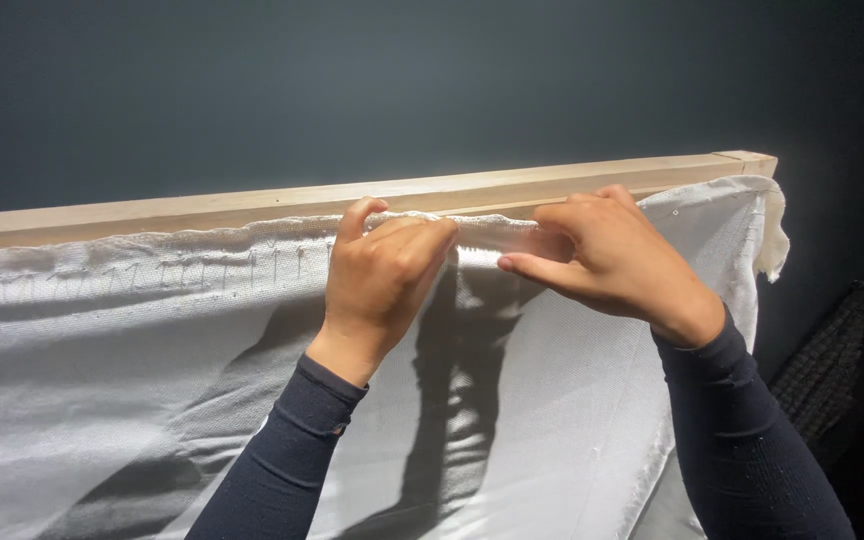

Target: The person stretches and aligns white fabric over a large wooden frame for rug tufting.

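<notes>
A pale wooden frame bar (252,205) runs across the view, rising to the right. White woven fabric (152,350) hangs from it, fixed along its top edge on the left by a row of staples (202,270). My left hand (382,275) pinches the fabric's top edge just below the bar, fingers curled over it. My right hand (602,255) grips the same edge a little to the right, thumb stretched toward the left hand. Both forearms wear dark long sleeves.
A dark grey wall (432,80) fills the background. The fabric's loose corner (770,230) droops at the bar's right end. A dark textured object (832,360) stands low on the right. Hand shadows fall on the fabric.
</notes>
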